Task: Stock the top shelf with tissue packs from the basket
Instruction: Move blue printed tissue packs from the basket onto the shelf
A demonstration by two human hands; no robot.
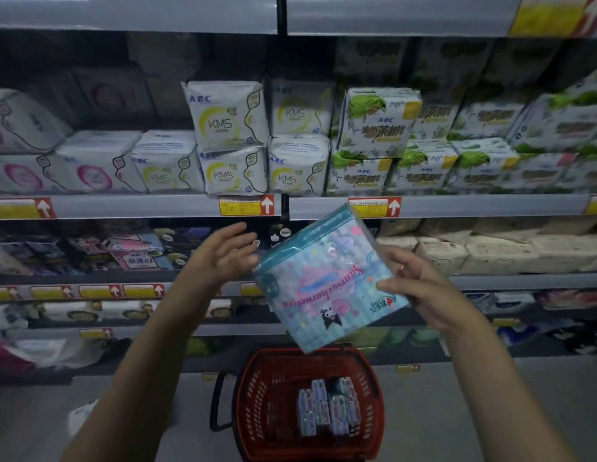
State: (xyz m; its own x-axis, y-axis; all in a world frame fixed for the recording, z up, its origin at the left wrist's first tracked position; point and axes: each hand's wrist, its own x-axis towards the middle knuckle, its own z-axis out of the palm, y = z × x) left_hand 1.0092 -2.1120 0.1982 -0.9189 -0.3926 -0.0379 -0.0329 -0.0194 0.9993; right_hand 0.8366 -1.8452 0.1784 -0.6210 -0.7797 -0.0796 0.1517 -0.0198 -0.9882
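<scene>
Your right hand (420, 288) holds the pack (327, 281) at centre frame. It grips the pack's right edge, thumb across the printed front and fingers curled behind. The pack is pale blue with a teal band and cartoon print. It is tilted, its upper corner pointing up and right, so the lettering runs slantwise.

Your left hand (224, 255) is left of centre with the fingers spread and nearly straight, holding nothing. Its palm faces the pack's upper-left corner and is right beside it. You cannot tell whether it touches.

The pack's top corner overlaps the grey rail (490, 208) just beside a yellow and red price tag (373, 207). Its lowest corner hangs over the far rim of the red basket (247, 395) at bottom centre. Several smaller packs (327, 408) stand on end in the basket, well apart from both hands.

Above the rail, white packs (230, 115) are stacked left of centre and green-printed ones (377, 121) to the right. Another grey rail (134, 15) runs along the top of the frame.
</scene>
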